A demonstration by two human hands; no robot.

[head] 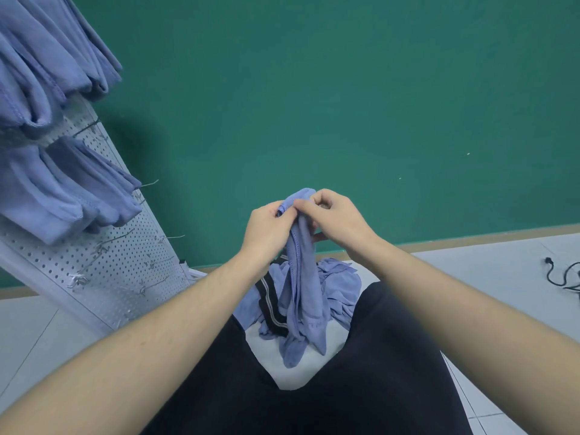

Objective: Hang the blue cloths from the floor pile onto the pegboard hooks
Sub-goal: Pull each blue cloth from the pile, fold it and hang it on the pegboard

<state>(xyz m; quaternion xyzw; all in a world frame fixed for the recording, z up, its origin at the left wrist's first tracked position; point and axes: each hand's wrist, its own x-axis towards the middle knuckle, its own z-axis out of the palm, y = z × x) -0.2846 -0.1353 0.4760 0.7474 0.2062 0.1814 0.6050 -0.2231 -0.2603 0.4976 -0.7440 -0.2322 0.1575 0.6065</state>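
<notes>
While the pile of blue cloths (337, 285) waits on the floor between our knees, we hold one blue cloth (303, 277) up at chest height in the head view, its length hanging down toward the heap. Our left hand (266, 226) and right hand (337, 215) both pinch its top edge close together, fingers curled round the hem, seemingly to find or open a spot that a hook can pass through. To our left leans the pegboard (125, 262), its upper hooks already carrying hung cloths (62, 196), while bare wire hooks (171, 237) lower down stand within easy reach. A black cable (561, 274) lies on the tiles at far right.
</notes>
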